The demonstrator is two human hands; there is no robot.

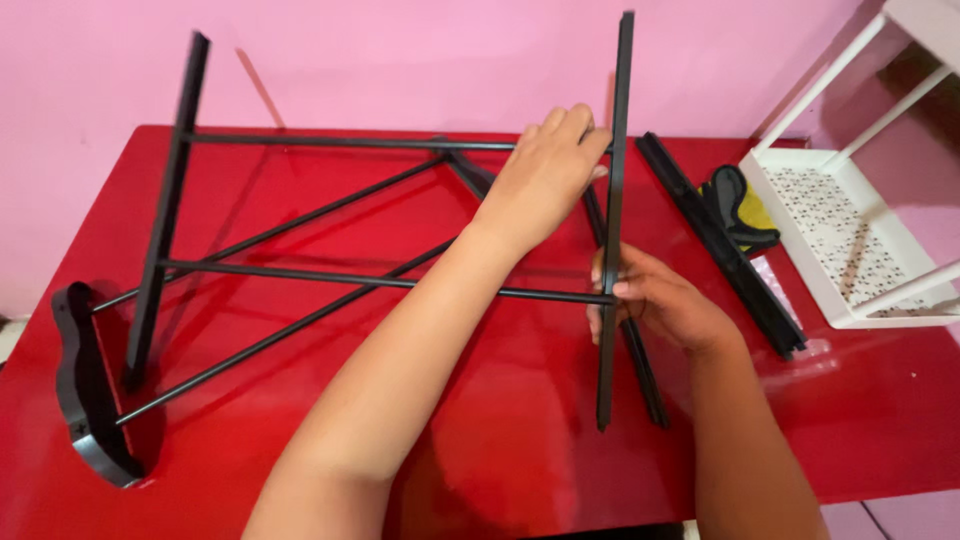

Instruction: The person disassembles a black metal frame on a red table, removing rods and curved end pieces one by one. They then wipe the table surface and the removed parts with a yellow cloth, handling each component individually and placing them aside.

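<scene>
While both hands (left (545,175), right (655,300)) grip one black frame (300,215), two loose bars (720,245) lie beside.

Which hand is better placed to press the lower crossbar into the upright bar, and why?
Probably the right hand: its grip closes on the upright bar exactly where the lower crossbar meets it. The left hand rests higher, at the upper crossbar joint.

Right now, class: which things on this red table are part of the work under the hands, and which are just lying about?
In hand:
- black metal frame
- upright bar, gripped by the left hand and right hand
- black curved base

Lying about:
- loose black rail
- yellow and black tool
- white rack
</scene>
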